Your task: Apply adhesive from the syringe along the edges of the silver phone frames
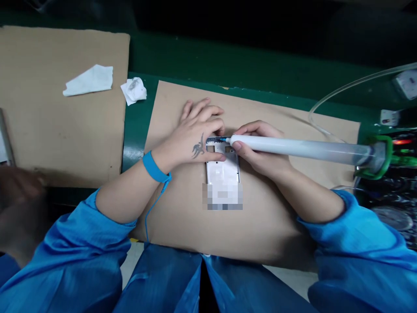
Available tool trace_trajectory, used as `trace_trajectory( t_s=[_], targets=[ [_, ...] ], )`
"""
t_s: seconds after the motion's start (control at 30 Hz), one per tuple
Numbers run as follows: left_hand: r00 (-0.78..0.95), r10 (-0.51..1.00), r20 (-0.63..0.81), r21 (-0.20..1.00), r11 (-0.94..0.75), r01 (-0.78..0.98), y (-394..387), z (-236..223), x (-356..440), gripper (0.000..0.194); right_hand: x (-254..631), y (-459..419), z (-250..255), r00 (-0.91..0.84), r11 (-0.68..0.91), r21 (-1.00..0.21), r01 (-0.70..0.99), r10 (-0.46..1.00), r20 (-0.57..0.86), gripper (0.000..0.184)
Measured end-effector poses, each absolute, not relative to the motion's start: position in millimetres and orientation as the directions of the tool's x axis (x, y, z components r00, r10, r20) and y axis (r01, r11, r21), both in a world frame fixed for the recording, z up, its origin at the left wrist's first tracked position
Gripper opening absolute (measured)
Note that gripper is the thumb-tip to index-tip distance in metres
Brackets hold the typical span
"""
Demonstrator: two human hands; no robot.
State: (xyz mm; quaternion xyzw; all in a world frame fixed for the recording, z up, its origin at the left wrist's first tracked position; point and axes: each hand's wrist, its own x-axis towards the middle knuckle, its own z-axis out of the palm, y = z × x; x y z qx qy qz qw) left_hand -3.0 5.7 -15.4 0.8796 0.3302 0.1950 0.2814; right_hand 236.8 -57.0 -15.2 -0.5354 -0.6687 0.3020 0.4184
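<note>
A flat phone frame [224, 174] with cut-outs at its top lies on brown cardboard, its lower end blurred out by pixels. My left hand [198, 130] steadies it from the left. The thumb presses on the frame's face and the bent index finger rests by its top edge; the other fingers are spread above. In my right hand [260, 152] is a large white dispensing syringe [293, 148], held near its front end in a pinch. Its thin blue tip [223, 139] points left at the frame's dark top strip. Whether the tip touches it, I cannot tell.
A clear hose [314, 108] curves behind the syringe, whose green-collared rear end [386, 156] reaches right. Clutter with red and green lights [404, 148] stands there. White paper pieces [89, 80] lie left on another cardboard sheet [65, 130]. A blurred hand [22, 195] shows far left.
</note>
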Motion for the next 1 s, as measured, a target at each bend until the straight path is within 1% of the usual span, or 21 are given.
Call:
trace_trajectory(
  t_s=[0.37, 0.83, 1.0],
  targets=[
    [0.706, 0.692, 0.149, 0.619, -0.622, 0.479, 5.3, -13.8, -3.2, 0.057, 235.8, -58.6, -15.2, -0.081, 0.255, -0.846, 0.468, 0.966, 0.247, 0.027],
    [0.694, 0.703, 0.155, 0.655, -0.599, 0.461, 5.5, -14.1, -3.1, 0.055, 238.1, -57.0, -15.3, -0.095, 0.239, -0.852, 0.466, 0.971, 0.221, 0.034],
    [0.707, 0.689, 0.156, 0.625, -0.624, 0.47, 5.4, -14.1, -3.3, 0.056, 237.0, -56.8, -12.7, -0.095, 0.244, -0.842, 0.48, 0.969, 0.227, 0.033]
  ],
)
